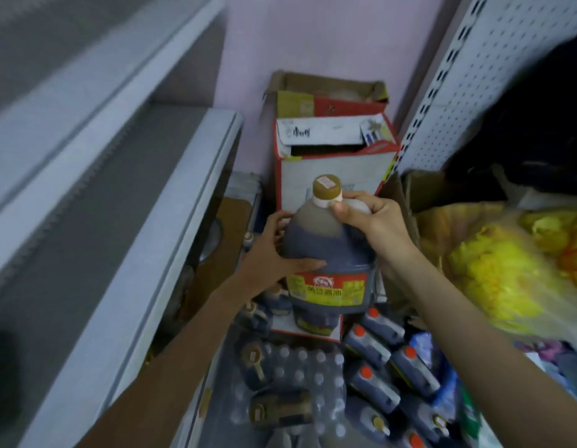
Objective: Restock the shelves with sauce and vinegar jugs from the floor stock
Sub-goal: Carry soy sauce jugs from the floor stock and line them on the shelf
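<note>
A big jug of dark sauce [326,247] with a brown cap and a red-and-yellow label is lifted above the floor stock, in the middle of the view. My right hand [368,218] grips its white handle just below the cap. My left hand [277,250] holds the jug's left side, thumb across the front. More dark jugs with orange caps [377,360] lie on the floor below, at the right. Jugs with brown caps [267,383] lie to their left. Grey shelves [125,195] run along the left.
Open cardboard boxes [332,156] are stacked against the pink wall behind the jug. A shrink-wrapped pack of small bottles [300,376] lies on the floor. A perforated white shelf upright [449,92] and a yellow plastic bag [507,263] fill the right side.
</note>
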